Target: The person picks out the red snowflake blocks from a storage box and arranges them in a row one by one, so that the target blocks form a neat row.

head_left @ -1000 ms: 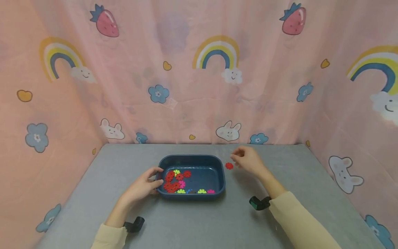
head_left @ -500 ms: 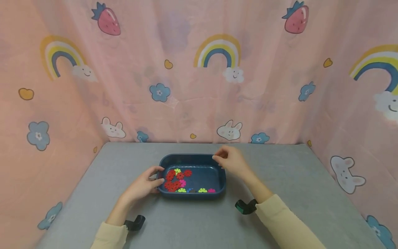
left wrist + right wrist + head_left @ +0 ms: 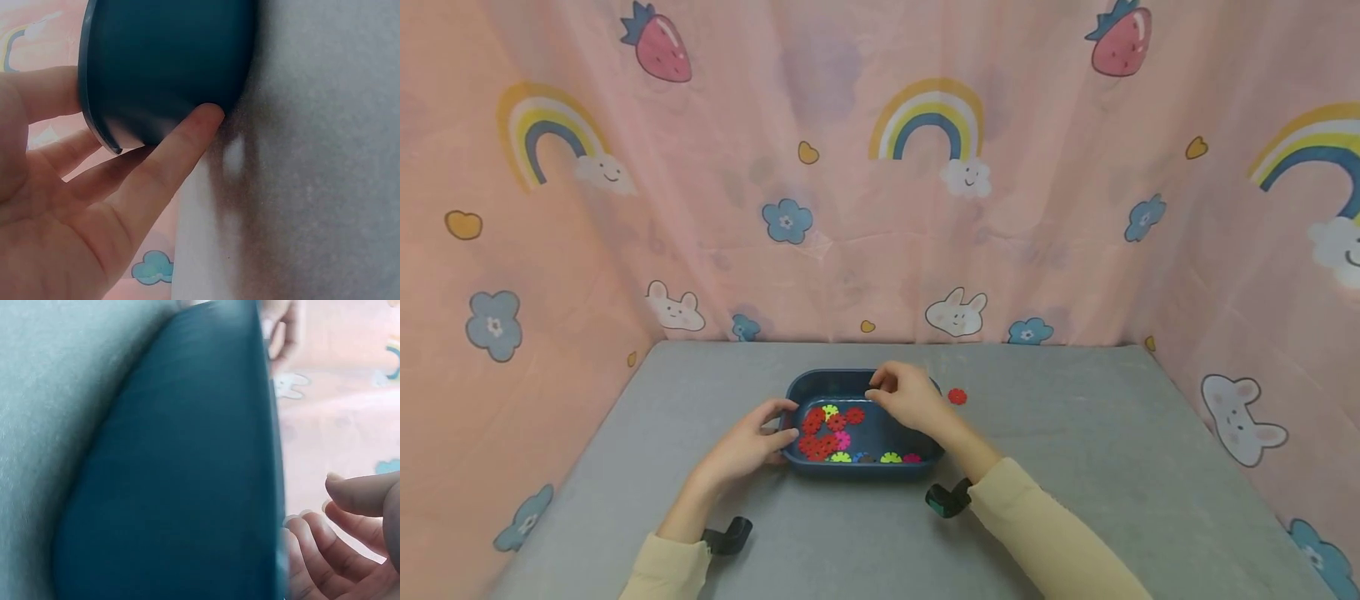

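A dark blue rectangular basin (image 3: 865, 470) sits on the table. My left hand (image 3: 748, 444) grips its left end, with fingertips over the rim in the head view; in the left wrist view one finger (image 3: 181, 147) lies along its outer wall. Several red snowflake discs (image 3: 814, 421) lie at the basin's left side, with yellow-green (image 3: 891, 457) and pink ones (image 3: 842, 439) among and beside them. Over the basin's right half hovers my right hand (image 3: 913, 400). The right wrist view shows its thumb (image 3: 359, 492) and fingers bent loosely, with a gap and nothing between them.
One red snowflake disc (image 3: 957, 397) lies on the grey table (image 3: 820, 542) just right of the basin. A pink patterned curtain (image 3: 865, 242) encloses the table at the back and both sides. Each wrist carries a black camera (image 3: 727, 536).
My right hand has moved left from beside the basin to over its inside. The red disc on the table, hidden half a second ago, shows again. My left hand has stayed put.
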Action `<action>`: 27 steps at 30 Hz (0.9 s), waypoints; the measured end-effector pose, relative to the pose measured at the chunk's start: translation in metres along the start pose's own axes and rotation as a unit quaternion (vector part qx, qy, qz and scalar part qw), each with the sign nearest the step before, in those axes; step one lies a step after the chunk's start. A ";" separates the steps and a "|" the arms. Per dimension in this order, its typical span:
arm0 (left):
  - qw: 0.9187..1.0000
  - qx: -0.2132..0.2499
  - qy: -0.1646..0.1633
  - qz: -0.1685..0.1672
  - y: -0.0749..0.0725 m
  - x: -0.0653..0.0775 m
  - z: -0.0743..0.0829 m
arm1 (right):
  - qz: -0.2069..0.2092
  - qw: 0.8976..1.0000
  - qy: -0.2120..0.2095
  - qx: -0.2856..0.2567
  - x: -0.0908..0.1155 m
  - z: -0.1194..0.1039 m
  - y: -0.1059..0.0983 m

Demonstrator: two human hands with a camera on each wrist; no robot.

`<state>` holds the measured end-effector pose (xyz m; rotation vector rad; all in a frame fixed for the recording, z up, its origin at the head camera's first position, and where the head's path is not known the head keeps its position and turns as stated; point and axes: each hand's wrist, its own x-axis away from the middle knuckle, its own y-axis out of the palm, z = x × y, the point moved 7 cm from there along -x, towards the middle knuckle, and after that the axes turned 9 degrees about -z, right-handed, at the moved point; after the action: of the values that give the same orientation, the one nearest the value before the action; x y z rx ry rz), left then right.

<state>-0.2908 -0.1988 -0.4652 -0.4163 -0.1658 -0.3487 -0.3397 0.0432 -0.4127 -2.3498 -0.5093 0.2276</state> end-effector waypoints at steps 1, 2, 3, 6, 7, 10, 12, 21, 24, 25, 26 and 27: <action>1.000 0.001 0.000 0.000 0.000 0.000 0.000 | -0.007 1.000 0.002 0.001 -0.003 0.000 0.004; 1.000 0.002 0.000 0.000 0.000 0.000 0.000 | -0.014 1.000 0.005 0.001 -0.005 0.000 0.008; 1.000 0.003 0.001 0.000 0.000 0.000 0.000 | -0.022 1.000 0.008 0.001 -0.008 0.001 0.012; 1.000 0.006 0.001 -0.001 0.000 0.000 0.000 | -0.041 0.999 0.012 0.004 -0.014 0.003 0.024; 1.000 0.008 0.001 -0.002 0.000 0.000 0.000 | -0.047 0.999 0.013 0.006 -0.016 0.004 0.028; 1.000 0.011 0.001 -0.004 0.000 -0.001 0.000 | -0.061 0.998 0.014 0.025 -0.021 0.007 0.037; 1.000 0.010 0.001 -0.005 0.000 -0.001 0.000 | -0.069 0.997 0.023 0.042 -0.024 0.011 0.042; 1.000 0.004 0.001 -0.004 -0.001 -0.002 -0.001 | -0.086 0.991 0.052 0.085 -0.033 0.024 0.056; 1.000 0.000 0.001 -0.003 -0.001 -0.001 -0.002 | -0.096 0.990 0.054 0.093 -0.034 0.026 0.060; 1.000 -0.001 0.000 -0.002 -0.001 -0.001 -0.002 | -0.099 0.989 0.056 0.093 -0.034 0.027 0.061; 1.000 -0.003 0.000 -0.002 -0.001 -0.001 -0.002 | -0.100 0.989 0.058 0.092 -0.034 0.027 0.062; 1.000 -0.003 -0.001 0.000 -0.002 -0.001 -0.003 | -0.100 0.989 0.060 0.092 -0.035 0.028 0.062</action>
<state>-0.2919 -0.2010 -0.4672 -0.4225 -0.1662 -0.3500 -0.3613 0.0040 -0.4748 -2.1009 -0.6334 0.0377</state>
